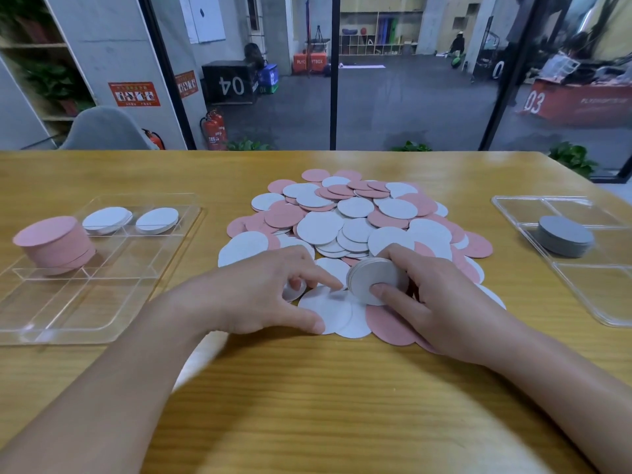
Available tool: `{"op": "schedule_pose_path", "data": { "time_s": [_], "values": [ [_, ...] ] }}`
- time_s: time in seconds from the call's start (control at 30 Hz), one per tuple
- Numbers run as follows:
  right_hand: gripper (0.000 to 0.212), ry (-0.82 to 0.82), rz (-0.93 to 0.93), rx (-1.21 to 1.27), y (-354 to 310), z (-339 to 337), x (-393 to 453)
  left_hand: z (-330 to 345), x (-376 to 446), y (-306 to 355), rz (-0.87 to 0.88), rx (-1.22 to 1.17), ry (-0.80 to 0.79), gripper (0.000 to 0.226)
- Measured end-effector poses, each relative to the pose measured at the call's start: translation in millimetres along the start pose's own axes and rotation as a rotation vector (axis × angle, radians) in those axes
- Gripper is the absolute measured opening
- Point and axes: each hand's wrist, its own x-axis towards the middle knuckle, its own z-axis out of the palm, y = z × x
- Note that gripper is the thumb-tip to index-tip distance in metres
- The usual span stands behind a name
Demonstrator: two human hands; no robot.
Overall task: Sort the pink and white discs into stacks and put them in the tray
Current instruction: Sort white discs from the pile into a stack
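Note:
A loose heap of pink and white discs (355, 220) covers the middle of the wooden table. My right hand (434, 299) grips a small stack of white discs (374, 278) on edge at the heap's near side, thumb across its face. My left hand (260, 292) rests just left of that stack, its forefinger and thumb touching flat white discs (325, 309) on the table. The clear tray (85, 295) at the left carries a tall pink stack (54, 244) and two low white stacks (107, 219) (157, 220).
A second clear tray (581, 292) stands at the right with a grey-looking stack (564, 236) in it. Bare table lies in front of my arms. Behind the table's far edge is a glass wall, and a grey chair (106, 130) at the back left.

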Motion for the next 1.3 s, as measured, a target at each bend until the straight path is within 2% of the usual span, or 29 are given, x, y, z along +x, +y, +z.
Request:
{"op": "schedule_pose_path", "data": {
  "time_s": [0.13, 0.33, 0.37, 0.47, 0.57, 0.7, 0.73, 0.9, 1.1, 1.23, 1.3],
  "values": [
    [0.018, -0.007, 0.015, -0.016, 0, 0, 0, 2, 0, -1, 0.038, -0.025, 0.059, 0.046],
    [0.017, 0.023, 0.047, -0.041, 2, -4, 0, 1, 10, -9, 0.156, -0.339, 0.383, 0.007],
    [0.016, 0.024, 0.046, -0.037, 3, -5, 0, 0, 12, -10, 0.174, -0.410, 0.430, 0.005],
    [0.011, 0.015, 0.043, -0.041, 3, -4, 0, -1, 15, -12, 0.181, -0.523, 0.505, 0.020],
    [0.011, 0.019, 0.039, -0.042, 5, -4, 0, 2, 16, -15, 0.185, -0.486, 0.465, 0.007],
    [0.011, 0.031, 0.033, -0.033, 4, -4, 0, 9, 20, -19, 0.135, -0.462, 0.445, 0.037],
    [0.010, 0.033, 0.034, -0.030, 4, -4, 0, 10, 20, -20, 0.125, -0.456, 0.451, 0.039],
    [0.010, 0.039, 0.045, -0.027, 2, -4, 0, 16, 24, -17, 0.151, -0.448, 0.501, 0.014],
    [0.007, 0.069, 0.035, 0.007, -2, -4, 0, 24, 26, -5, 0.224, -0.493, 0.468, 0.013],
    [0.008, 0.033, 0.005, -0.006, -3, -1, -1, 33, 27, 1, 0.281, -0.553, 0.374, 0.015],
    [0.017, 0.015, -0.001, -0.031, -1, 0, -1, 37, 27, 3, 0.273, -0.535, 0.323, 0.020]
  ]
}}
